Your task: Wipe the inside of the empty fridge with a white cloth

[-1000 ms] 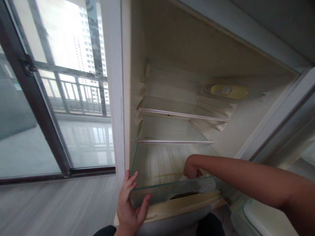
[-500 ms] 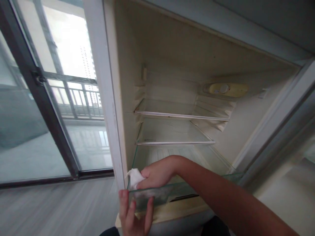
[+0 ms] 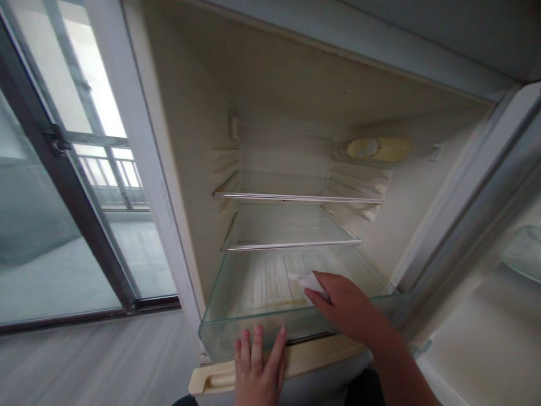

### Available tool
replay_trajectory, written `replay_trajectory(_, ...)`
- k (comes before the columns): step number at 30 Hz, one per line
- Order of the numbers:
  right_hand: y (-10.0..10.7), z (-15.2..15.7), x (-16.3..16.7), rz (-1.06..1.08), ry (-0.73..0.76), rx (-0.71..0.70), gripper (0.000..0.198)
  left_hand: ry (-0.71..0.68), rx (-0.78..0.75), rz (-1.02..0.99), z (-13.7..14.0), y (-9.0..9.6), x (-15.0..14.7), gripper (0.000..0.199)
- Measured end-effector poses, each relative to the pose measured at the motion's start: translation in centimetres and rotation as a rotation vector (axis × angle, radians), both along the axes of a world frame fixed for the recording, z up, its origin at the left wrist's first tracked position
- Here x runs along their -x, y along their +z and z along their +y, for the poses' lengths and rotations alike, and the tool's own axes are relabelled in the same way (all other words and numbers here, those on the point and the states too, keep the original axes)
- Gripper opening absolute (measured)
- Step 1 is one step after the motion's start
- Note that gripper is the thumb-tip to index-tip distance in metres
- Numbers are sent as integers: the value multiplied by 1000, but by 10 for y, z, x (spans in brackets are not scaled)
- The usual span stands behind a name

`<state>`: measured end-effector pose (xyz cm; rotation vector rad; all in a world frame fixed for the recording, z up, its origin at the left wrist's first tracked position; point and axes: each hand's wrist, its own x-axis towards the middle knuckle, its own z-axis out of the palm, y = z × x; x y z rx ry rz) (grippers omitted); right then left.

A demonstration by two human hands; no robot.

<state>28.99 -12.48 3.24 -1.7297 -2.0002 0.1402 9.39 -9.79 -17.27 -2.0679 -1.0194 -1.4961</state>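
Fridge [image 3: 296,84] open, interior lit from the left by a glass door [image 3: 51,225]. Two shelves [image 3: 291,228] above a clear glass drawer [image 3: 220,321] at the bottom. Left hand [image 3: 258,372] flat against the drawer front, fingers spread, gripping nothing. Right hand [image 3: 344,307] reaches inside the drawer, fingers closed on a white cloth [image 3: 308,281] pressed to the drawer floor.

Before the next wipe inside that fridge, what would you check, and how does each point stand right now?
1. Left hand steadies the glass shelf at its front edge: ok.
2. Right hand grips the white cloth: ok.
3. Cloth lies on the glass: ok.
4. Shelf seated on its side rails: cannot tell.
5. Yellowish stain near the front gone: not ok.
6. Two upper shelves out of the arm's way: ok.
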Motion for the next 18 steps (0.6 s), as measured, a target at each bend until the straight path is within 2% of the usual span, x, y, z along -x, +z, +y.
replay_trajectory(3, -14, -3, -16, 42, -133, -234, 22, 17, 10, 7, 3, 2, -5, 108)
replay_trajectory(6, -34, -7, -26, 152, -215, -580, 21, 50, 15, 36, 4, 0, -11, 117)
replay_trajectory(8, -48, -13, -27, 234, -202, -798, 18, 77, 35, 65, 7, -2, -14, 121)
replay_trajectory(10, -61, -20, -23, 291, -162, -959, 18, 105, 55, 95, 12, -3, -17, 122)
replay_trajectory(14, -88, -25, -8, 378, -117, -1048, 16, 143, 96, 133, 31, 6, -23, 118)
replay_trajectory(16, -99, -23, 1, 590, -189, -990, 14, 138, 124, 143, 41, 15, -26, 115)
replay_trajectory(18, -108, -18, 9, 948, -362, -849, 24, 129, 143, 144, 47, 27, -28, 110)
